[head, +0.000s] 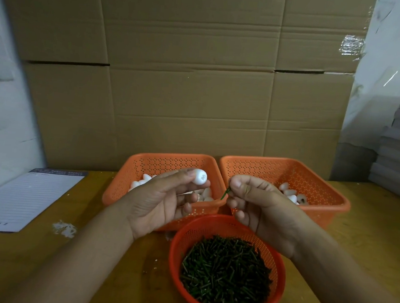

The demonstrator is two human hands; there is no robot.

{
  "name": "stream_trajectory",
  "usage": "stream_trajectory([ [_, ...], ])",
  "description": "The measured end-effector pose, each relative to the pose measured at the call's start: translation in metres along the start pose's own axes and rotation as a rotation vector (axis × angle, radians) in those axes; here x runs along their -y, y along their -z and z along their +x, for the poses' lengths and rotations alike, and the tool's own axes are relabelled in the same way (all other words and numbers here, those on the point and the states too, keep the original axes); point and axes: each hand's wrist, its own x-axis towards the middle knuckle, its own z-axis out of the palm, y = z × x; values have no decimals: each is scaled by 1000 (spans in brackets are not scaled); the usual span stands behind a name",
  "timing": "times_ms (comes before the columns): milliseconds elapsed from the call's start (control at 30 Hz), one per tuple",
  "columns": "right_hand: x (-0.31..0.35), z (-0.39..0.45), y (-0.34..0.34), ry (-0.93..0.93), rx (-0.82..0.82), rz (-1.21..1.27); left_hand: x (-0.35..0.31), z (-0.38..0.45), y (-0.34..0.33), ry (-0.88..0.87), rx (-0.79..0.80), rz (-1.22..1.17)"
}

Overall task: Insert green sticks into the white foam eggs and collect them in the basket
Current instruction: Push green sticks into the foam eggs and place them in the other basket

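Lined paper first: a ruled notepad (pixel 24 198) lies flat on the wooden table (pixel 111 264) at the far left, with a little scatter of white foam crumbs (pixel 64 229) just beside its near corner. Moving right, the left hand (pixel 163 201) is held up over the left orange basket (pixel 128 181), which has a pile of plain white foam eggs in it. Thumb and fingertips pinch one foam egg (pixel 199 176), its end turned toward the other hand. There's also something thin and pale sticking out under the fingers, can't tell what it is. Next over, the right hand (pixel 259 205) has its fingers curled in, thumb and forefinger pinching a single green stick (pixel 225 193) that points down and left, close to the egg but not touching it. Below the hands sits the round red basket (pixel 278 267) full of dark green sticks. Behind the right hand is the right orange basket (pixel 324 186) with a few eggs in it, probably the finished ones, though I can't see any sticks in them from here. So I'd say we're right at the insertion step: the stick tip needs lining up with the egg's end and a straight, gentle push so the foam doesn't crumble, then into the right basket it goes.
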Motion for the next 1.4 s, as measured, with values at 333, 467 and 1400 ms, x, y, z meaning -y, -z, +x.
stream_trajectory([
  [333, -6, 5, 2, 69, -126, 41, 2, -1, -2, -27, -8, 18],
  [467, -10, 5, 0, 151, -199, -101, 5, 0, -3, -40, -37, 41],
  [1400, -21, 5, -6, 238, -266, -397, 9, -2, -14, -149, -105, 248],
])
